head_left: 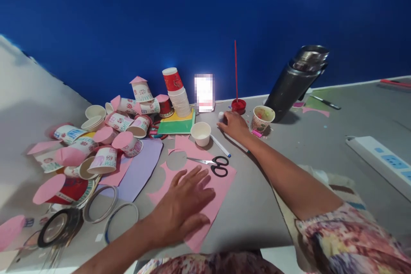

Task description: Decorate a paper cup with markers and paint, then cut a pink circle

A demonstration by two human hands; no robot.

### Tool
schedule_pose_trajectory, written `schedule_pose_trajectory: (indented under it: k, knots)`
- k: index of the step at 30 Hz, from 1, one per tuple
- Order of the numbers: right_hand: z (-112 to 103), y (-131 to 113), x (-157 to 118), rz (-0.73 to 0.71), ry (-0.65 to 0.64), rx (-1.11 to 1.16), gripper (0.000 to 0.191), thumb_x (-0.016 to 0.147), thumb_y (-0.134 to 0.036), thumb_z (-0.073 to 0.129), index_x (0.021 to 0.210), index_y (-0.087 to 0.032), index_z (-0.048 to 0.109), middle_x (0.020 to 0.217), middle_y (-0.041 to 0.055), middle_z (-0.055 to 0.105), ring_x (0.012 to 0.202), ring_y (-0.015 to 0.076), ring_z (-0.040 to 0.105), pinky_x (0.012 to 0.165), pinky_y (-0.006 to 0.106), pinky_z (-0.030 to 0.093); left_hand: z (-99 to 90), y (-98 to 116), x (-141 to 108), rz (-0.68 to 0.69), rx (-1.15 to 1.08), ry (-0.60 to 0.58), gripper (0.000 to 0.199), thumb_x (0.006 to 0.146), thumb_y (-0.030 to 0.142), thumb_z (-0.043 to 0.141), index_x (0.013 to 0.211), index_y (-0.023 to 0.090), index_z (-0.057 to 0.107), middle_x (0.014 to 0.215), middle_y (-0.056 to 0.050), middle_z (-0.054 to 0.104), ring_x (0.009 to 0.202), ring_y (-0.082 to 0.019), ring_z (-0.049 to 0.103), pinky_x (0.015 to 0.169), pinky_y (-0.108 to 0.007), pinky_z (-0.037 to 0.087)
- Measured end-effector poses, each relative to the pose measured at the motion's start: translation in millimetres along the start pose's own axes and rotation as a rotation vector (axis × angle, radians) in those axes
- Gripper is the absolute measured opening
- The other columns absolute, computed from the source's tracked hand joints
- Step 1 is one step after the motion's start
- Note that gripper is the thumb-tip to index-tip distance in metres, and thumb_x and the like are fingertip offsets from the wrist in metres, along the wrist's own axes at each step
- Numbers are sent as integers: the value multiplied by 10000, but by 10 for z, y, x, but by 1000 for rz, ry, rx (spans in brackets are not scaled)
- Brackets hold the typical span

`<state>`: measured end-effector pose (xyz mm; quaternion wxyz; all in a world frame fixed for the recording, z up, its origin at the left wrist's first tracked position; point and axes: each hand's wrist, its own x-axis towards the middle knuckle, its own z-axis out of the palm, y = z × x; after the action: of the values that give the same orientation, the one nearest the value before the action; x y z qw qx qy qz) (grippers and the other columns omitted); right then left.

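My left hand [184,205] lies spread, palm down, over a sheet of pink paper [221,188] with round pieces cut from its edge. Just beyond its fingers, black-handled scissors [213,162] rest on that sheet with nothing gripping them. Farther forward, my right hand [236,125] curls its fingers round a small white-capped tube [221,116], partly hidden by the hand. Under the right wrist lies a pale marker [237,142]. A white paper cup [201,133] stands between the hands, with a blue-tipped marker [221,145] beside it.
Several decorated paper cups [102,159] with pink tops crowd the left. A cup stack [180,100] stands on a green-yellow pad [176,126]. Tape rolls [101,204] lie front left. Right are a stained cup [263,117], an open black flask [292,81] and a power strip [382,158].
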<state>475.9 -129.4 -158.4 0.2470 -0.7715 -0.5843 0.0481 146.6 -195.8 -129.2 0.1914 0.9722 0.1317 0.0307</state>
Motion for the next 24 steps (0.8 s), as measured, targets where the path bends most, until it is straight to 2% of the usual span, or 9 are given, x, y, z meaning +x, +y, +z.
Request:
schedule_pose_trajectory:
  k: [2,4,6,8,10,14,16,19,24]
  knots:
    - [-16,-19,-3,-3,-2,-8,137,903,-295,705,963,-175,675,1024,121,740,983,274,639,844,350,454,192,14,25,49,103,24,738,984,590,579,1625,302,356,1697,-142,361,1587,-385,295,1252,-655,267]
    - [-27,-26,-1,-4,1,-17,145,910,-292,701,983,-169,678,1035,119,742,993,268,639,851,344,450,377,-16,24,79,181,52,777,1002,607,529,1656,277,271,1710,-161,320,1593,-380,283,1255,-668,255]
    - [-32,-22,6,-3,7,-23,158,916,-299,696,998,-165,680,1045,119,742,1012,266,637,858,339,448,460,-66,10,101,192,57,794,1003,621,511,1661,264,248,1714,-159,314,1592,-380,284,1253,-676,264]
    - [-29,-16,14,2,12,-22,157,922,-307,689,991,-166,682,1042,115,740,1017,262,637,858,333,446,403,-103,16,96,121,88,728,1018,563,527,1645,283,285,1699,-141,359,1580,-361,319,1246,-634,331]
    - [-25,-13,20,2,16,-15,148,923,-309,686,977,-172,685,1038,109,741,1023,256,638,867,326,444,230,-110,83,-9,-15,182,623,1029,425,563,1605,320,352,1678,-121,401,1556,-338,372,1220,-562,415]
    - [-34,-6,35,5,39,2,129,920,-300,679,972,-182,689,1047,92,748,1052,243,640,900,310,436,-192,-93,438,-448,-404,549,547,980,370,607,1497,327,433,1580,-121,486,1372,-317,585,1118,-520,525]
    - [-46,12,50,30,66,0,147,939,-311,642,988,-180,686,1054,94,748,1045,242,643,894,313,436,-317,-112,658,-668,-581,667,615,912,424,676,1470,293,450,1557,-135,493,1336,-338,602,1077,-530,546]
    - [-50,49,73,75,79,-13,193,967,-336,583,1007,-173,680,1027,95,751,985,240,656,856,318,446,-335,-187,920,-768,-731,716,785,789,401,774,1479,244,434,1569,-160,468,1340,-357,591,1111,-535,507]
    - [-22,51,62,95,29,-59,195,956,-351,616,1010,-181,694,1109,122,747,1081,265,640,919,335,449,-102,-314,1117,-768,-705,759,863,708,267,792,1492,247,432,1589,-152,441,1440,-368,476,1191,-541,405]
